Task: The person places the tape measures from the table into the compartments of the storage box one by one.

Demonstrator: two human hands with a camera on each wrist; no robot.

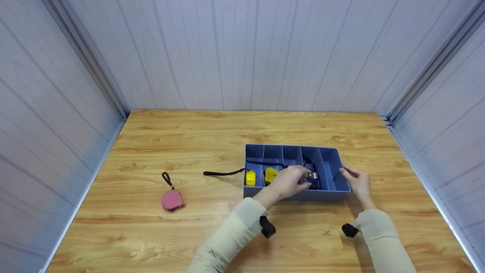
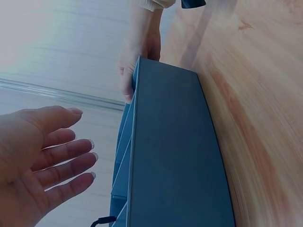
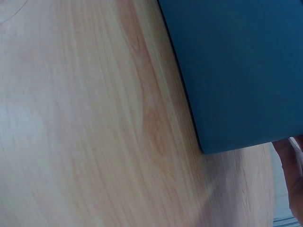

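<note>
A blue-grey divided box [image 1: 303, 195] lies on the wooden table. My right hand [image 1: 358, 184] grips its right end wall, the thumb over the rim and the fingers outside. Above the middle compartments hovers my left hand [image 1: 290, 182]; the left wrist view shows its fingers loosely extended with nothing held. In the leftmost compartment is a small yellow tape measure [image 1: 250, 178], its black strap hanging out over the left wall. Beside it sits a yellow-and-black tape measure [image 1: 270, 175]. A dark item with a silver clip [image 1: 312, 175] lies in the fourth compartment, partly behind my left fingers.
A pink tape measure [image 1: 172, 199] with a black wrist loop lies on the table [image 1: 204, 235] to the left of the box. White panel walls [image 1: 242, 57] stand at the back and both sides. A black strap [image 1: 265, 163] crosses the dividers inside the box.
</note>
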